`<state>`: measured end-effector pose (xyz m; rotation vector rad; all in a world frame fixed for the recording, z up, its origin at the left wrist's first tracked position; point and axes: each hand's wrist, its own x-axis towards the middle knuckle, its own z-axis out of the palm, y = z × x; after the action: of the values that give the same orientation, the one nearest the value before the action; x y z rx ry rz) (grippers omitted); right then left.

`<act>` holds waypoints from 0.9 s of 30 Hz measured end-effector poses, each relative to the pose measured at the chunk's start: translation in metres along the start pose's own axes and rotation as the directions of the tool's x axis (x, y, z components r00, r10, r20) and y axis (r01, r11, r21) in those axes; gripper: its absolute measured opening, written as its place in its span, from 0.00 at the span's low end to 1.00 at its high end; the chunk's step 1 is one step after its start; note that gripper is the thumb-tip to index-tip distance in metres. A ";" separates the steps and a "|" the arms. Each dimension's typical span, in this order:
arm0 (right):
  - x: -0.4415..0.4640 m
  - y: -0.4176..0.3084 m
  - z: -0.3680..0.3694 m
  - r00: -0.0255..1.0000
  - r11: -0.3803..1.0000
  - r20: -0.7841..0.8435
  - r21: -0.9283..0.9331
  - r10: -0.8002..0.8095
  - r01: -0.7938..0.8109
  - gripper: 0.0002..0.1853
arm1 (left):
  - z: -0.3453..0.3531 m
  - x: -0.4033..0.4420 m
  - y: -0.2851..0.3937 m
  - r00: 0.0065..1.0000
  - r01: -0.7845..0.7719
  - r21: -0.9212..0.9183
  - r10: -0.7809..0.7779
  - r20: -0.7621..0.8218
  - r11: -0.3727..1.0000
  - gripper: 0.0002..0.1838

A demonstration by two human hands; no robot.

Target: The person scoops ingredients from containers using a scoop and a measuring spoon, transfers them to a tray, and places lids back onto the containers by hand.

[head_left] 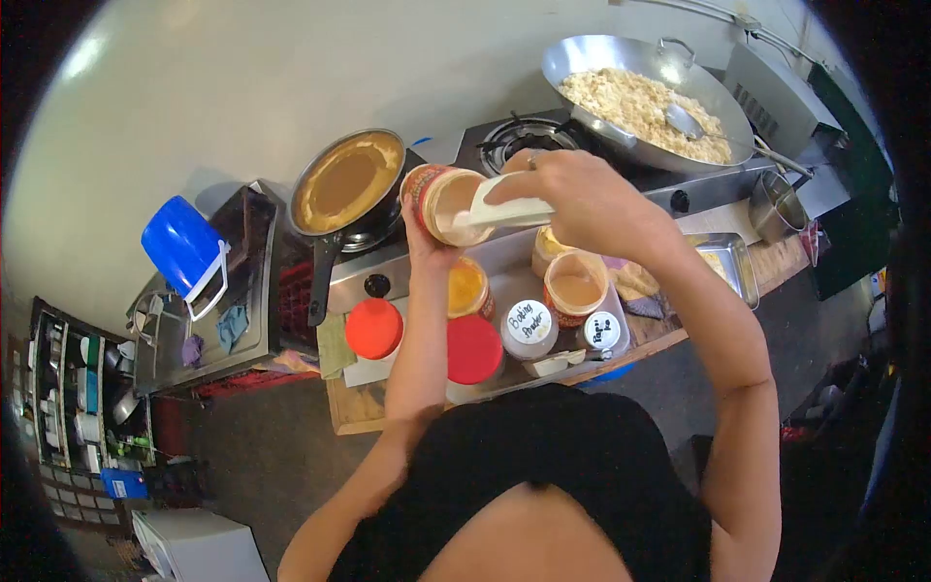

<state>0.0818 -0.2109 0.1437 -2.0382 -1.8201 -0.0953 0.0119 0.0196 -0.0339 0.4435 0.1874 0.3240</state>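
Note:
My left hand (428, 242) is wrapped round a jar (421, 189) with a red label, tilted with its mouth toward the right. Pale brown powder shows inside the jar. My right hand (593, 199) grips a white plastic scoop (514, 213), whose tip lies at the jar's mouth. Below the hands, a metal tray (504, 281) bears an open jar of tan powder (578, 283), a jar with yellow contents (467, 288), a white-lidded container marked "Baking Powder" (529, 322) and a smaller labelled container (601, 331). A second pale scoop (555, 364) lies by them.
A frying pan (351, 182) with brown liquid stands on the stove at left. At the back right is a wok (722, 102) of crumbly pale food with a ladle (685, 121). Red lids (374, 328) lie near me. A blue bucket (181, 242) stands by the sink at left.

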 end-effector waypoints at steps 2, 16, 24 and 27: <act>0.005 0.002 0.017 0.998 1.000 0.057 -0.016 0.014 -0.013 0.26 | -0.003 0.002 -0.004 1.000 0.001 0.003 -0.001 0.011 1.000 0.40; 0.019 0.000 0.044 0.999 0.999 -0.018 0.007 0.051 -0.051 0.24 | 0.011 0.000 -0.006 0.999 -0.045 -0.022 0.045 -0.023 0.999 0.36; 0.015 -0.001 0.014 0.998 0.992 -0.007 -0.106 -0.065 0.064 0.22 | 0.000 0.002 -0.006 0.998 -0.016 0.003 0.016 -0.065 1.000 0.38; 0.022 0.005 0.031 0.990 0.981 0.125 -0.173 -0.063 0.085 0.19 | -0.002 0.005 -0.007 0.997 -0.011 -0.001 0.011 -0.077 1.000 0.37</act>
<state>0.0830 -0.1798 0.1208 -2.1370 -2.0266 -0.1664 0.0175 0.0161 -0.0393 0.4306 0.2601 0.3519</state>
